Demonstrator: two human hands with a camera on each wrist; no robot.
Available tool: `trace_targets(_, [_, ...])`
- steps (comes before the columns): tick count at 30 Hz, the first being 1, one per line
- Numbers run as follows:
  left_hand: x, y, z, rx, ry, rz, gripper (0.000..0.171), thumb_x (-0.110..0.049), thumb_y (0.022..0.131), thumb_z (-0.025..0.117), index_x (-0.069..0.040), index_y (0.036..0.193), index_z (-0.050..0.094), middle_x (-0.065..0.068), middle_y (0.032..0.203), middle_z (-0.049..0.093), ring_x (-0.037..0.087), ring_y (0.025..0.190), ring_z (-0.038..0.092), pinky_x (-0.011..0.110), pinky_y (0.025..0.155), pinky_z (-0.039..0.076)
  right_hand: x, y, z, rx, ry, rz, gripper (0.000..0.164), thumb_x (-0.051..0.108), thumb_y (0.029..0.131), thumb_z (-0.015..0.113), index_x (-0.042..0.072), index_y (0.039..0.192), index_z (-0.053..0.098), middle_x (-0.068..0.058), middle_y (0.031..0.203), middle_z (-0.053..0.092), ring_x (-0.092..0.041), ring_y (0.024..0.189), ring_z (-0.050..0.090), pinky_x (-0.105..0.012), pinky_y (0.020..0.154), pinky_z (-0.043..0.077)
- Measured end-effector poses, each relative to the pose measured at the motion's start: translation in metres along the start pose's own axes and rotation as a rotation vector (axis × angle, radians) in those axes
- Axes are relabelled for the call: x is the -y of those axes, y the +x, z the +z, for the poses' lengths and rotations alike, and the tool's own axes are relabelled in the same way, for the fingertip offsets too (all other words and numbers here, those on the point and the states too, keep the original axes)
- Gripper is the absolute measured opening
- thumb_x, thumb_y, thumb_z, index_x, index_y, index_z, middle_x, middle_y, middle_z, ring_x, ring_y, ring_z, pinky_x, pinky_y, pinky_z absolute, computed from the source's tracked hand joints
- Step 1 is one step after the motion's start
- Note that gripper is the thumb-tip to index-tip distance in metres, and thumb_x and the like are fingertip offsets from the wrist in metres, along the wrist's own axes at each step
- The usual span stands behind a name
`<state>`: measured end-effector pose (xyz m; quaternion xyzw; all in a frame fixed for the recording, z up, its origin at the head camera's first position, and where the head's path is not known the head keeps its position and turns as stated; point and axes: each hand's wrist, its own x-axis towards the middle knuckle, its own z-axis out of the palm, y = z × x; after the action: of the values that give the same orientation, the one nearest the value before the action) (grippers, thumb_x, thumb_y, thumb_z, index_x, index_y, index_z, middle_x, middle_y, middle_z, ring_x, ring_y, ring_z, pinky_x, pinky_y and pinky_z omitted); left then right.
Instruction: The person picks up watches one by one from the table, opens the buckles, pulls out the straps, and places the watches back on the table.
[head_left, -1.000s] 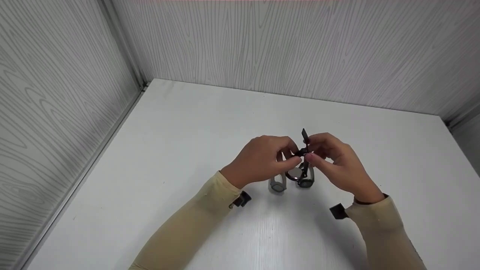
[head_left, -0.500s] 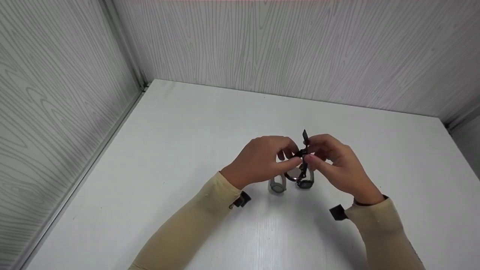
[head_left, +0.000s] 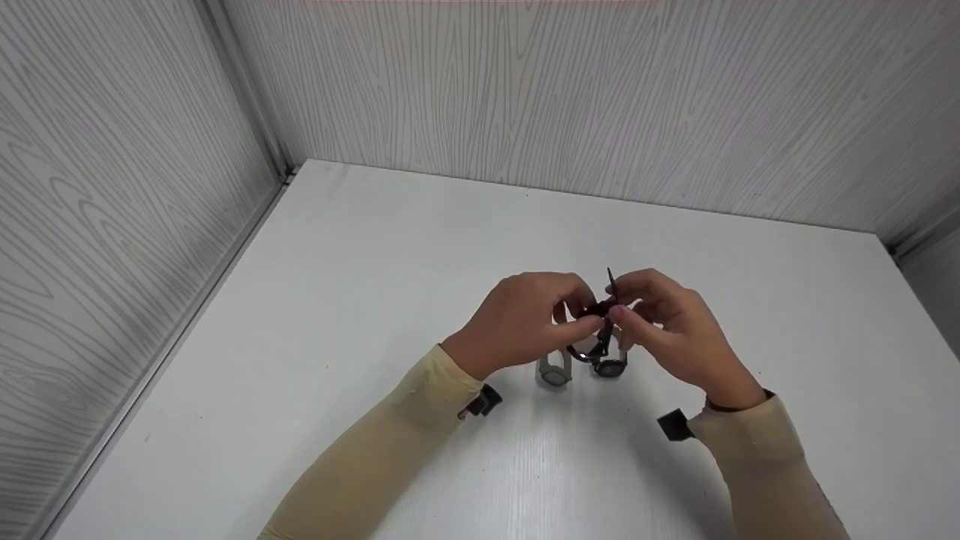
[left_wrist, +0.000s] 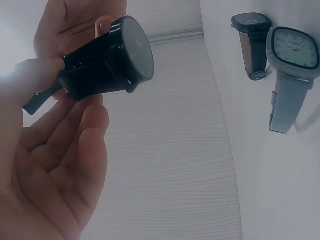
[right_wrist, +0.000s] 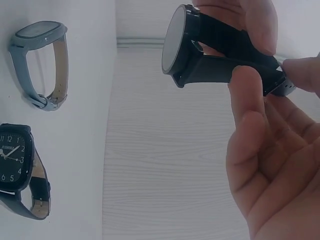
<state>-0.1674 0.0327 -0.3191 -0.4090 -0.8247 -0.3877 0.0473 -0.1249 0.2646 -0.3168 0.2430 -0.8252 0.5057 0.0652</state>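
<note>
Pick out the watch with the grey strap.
The grey watch on the table; the black watch beside it and the round-faced watch held above are black-strapped.

Soft light, pale sheen on tabletop, faint shadows, hazy wrist views, glare at left wrist view's left edge

Wristwatch, one. Black round case with glossy face; black strap, punched with small holes near one end. Strap bent into a narrow loop, its ends brought together at your fingertips, one tail standing up past them. Pinched by you between thumb and fingers of both left hand and right hand. Fastening hidden behind your fingers. Dial seen aslant, markings unreadable. Case lowest, tilted, face turned down toward the white table; raised off its surface, well in from the far edge.
</note>
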Motion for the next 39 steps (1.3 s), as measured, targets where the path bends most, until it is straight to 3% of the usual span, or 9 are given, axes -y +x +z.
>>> trace_targets(3, [0.0, 0.0, 0.0007, -0.02, 0.002, 0.007, 0.018, -0.032, 0.097, 0.072, -0.015, 0.103, 0.074, -0.01, 0.092, 0.073, 0.001, 0.075, 0.061, 0.019, 0.067, 0.049, -0.0002, 0.0003, -0.0001, -0.013, 0.001, 0.006, 0.022, 0.0, 0.1, 0.065, 0.005, 0.121, 0.065, -0.005, 0.1, 0.07, -0.023, 0.065, 0.068, -0.03, 0.063, 0.059])
trace_targets(10, [0.0012, -0.0007, 0.0011, -0.029, -0.005, -0.002, 0.018, -0.031, 0.097, 0.072, -0.015, 0.104, 0.074, -0.01, 0.092, 0.072, 0.001, 0.076, 0.061, 0.019, 0.068, 0.049, -0.0013, 0.0013, -0.0006, -0.011, 0.044, -0.034, 0.024, -0.004, 0.1, 0.062, 0.0, 0.123, 0.063, -0.011, 0.104, 0.069, -0.022, 0.091, 0.07, -0.027, 0.085, 0.057])
trace_targets(27, [-0.0003, 0.0026, -0.0026, 0.005, -0.02, -0.02, 0.021, -0.033, 0.097, 0.07, -0.017, 0.108, 0.075, -0.013, 0.092, 0.071, -0.002, 0.075, 0.061, 0.02, 0.063, 0.049, -0.0008, 0.0022, -0.0046, -0.003, 0.106, -0.019, 0.026, -0.012, 0.096, 0.062, -0.004, 0.121, 0.063, -0.016, 0.104, 0.068, -0.021, 0.092, 0.071, -0.029, 0.087, 0.058])
trace_targets(39, [0.0006, 0.0013, -0.0015, 0.004, 0.01, 0.01, 0.021, -0.031, 0.097, 0.071, -0.015, 0.11, 0.073, -0.011, 0.098, 0.07, 0.005, 0.084, 0.064, 0.019, 0.071, 0.049, 0.0028, 0.0015, -0.0032, -0.033, -0.084, 0.009, 0.02, -0.003, 0.096, 0.069, -0.002, 0.116, 0.067, -0.004, 0.097, 0.075, -0.013, 0.086, 0.073, -0.021, 0.081, 0.056])
